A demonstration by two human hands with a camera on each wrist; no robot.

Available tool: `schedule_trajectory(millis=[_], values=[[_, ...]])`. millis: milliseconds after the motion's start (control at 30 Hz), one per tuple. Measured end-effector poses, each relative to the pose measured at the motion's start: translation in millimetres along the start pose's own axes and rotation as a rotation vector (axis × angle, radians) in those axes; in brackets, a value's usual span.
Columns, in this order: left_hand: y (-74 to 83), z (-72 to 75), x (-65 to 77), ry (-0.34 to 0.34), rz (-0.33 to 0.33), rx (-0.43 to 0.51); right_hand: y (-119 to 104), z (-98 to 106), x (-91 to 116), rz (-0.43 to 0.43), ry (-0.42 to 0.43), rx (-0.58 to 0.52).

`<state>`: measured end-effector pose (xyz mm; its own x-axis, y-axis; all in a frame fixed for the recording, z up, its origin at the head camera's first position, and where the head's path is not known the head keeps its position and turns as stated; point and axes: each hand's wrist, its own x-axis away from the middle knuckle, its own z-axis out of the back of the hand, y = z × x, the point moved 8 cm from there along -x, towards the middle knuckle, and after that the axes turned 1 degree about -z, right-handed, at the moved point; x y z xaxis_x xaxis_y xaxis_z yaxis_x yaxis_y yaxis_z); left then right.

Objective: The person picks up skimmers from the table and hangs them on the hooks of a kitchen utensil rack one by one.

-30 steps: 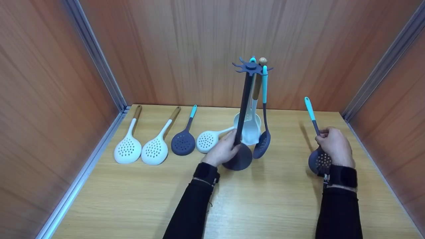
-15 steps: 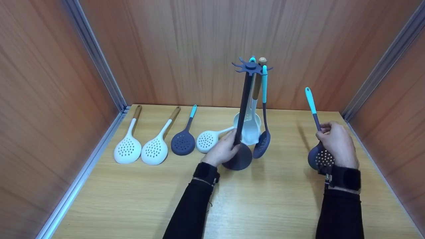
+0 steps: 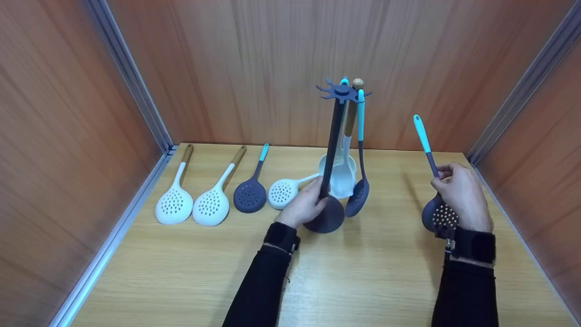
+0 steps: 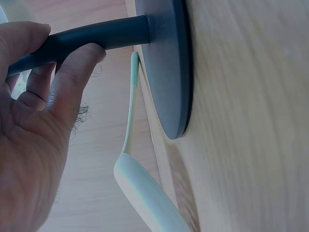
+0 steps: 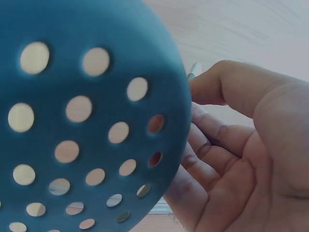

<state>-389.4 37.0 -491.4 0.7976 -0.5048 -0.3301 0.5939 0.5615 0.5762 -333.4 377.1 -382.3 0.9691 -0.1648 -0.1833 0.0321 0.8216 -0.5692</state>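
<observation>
Skimmer (image 3: 433,212), dark with a turquoise handle (image 3: 421,132), was held tilted near the tabletop's (image 3: 363,281) right edge, its shaft (image 3: 432,164) pinched by the right hand (image 3: 464,197). It looked light, stiff and perhaps slippery; the shaft seemed the surest hold. Toward the back edge, the left hand (image 3: 301,206) gripped the pole (image 3: 332,145) of the stand (image 3: 327,219), whose hooks (image 3: 342,91) carried pale utensils (image 3: 342,180) and a dark slotted spoon (image 3: 358,197).

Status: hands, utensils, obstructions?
Left hand grips stand. Right hand pinches turquoise-handled skimmer by its stem. Possible snag: slotted spoon hanging on stand's skimmer-facing side.
</observation>
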Motion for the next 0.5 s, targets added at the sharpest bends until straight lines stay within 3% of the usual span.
schedule_trajectory(millis=[500], values=[[-1.3,-0.1,-0.5,-0.001,0.010,0.016,-13.8,-9.8,3.0,0.031,-0.148,-0.030]])
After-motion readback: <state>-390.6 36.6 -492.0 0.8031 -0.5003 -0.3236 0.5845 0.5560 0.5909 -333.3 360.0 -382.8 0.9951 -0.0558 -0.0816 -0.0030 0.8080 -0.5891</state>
